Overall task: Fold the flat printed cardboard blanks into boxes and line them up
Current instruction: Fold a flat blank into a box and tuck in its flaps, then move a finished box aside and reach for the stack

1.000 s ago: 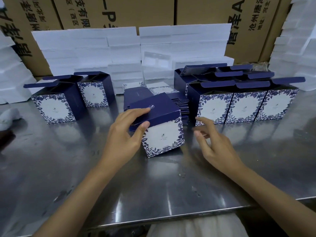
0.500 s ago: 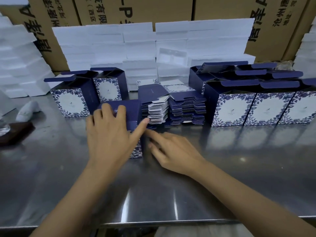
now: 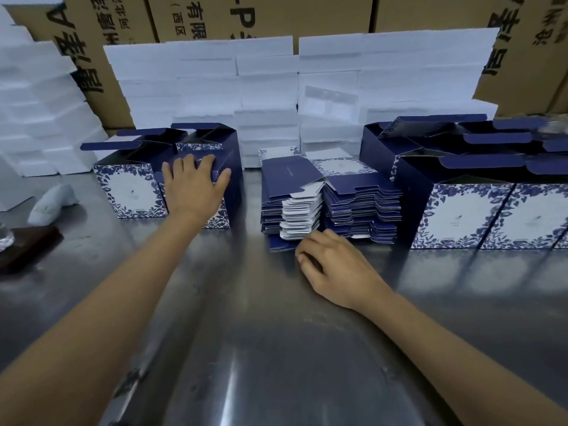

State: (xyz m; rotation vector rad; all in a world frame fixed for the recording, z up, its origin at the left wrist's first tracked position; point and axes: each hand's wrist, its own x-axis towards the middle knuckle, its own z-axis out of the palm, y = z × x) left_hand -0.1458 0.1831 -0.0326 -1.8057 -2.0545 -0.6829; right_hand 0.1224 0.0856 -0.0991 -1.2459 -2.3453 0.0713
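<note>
The left hand (image 3: 193,186) lies spread over the top of a folded box (image 3: 222,192), fingers fairly straight, pressing rather than grasping it. That box stands on the steel table (image 3: 276,348), touching another folded box (image 3: 130,192) just to the hand's left, whose lid flap stands open; its inside is dark and I cannot see anything in it. A third box (image 3: 212,138) sits right behind the hand, also open-topped.

The right hand (image 3: 335,265) rests on the table with its fingers curled under, at the front foot of the stack of flat blanks (image 3: 332,207). Whether the fingertips pinch the lowest blank or only touch it is hidden by the knuckles. Beyond that hand, to its right, a group of finished boxes (image 3: 467,216) stands in rows with lids up; their insides are in shadow.

Half a second ago the left hand held the new box close in front, near the right hand; now it has carried it away to the left and set it against the other two. The right hand has drawn back from the box to the blanks.

White foam slabs (image 3: 233,87) are piled behind everything, with brown cartons (image 3: 292,13) behind them. The right-most finished boxes run off the frame edge. A white object (image 3: 53,201) and a dark pad (image 3: 27,244) far to the left hand's left are too blurred to name.
</note>
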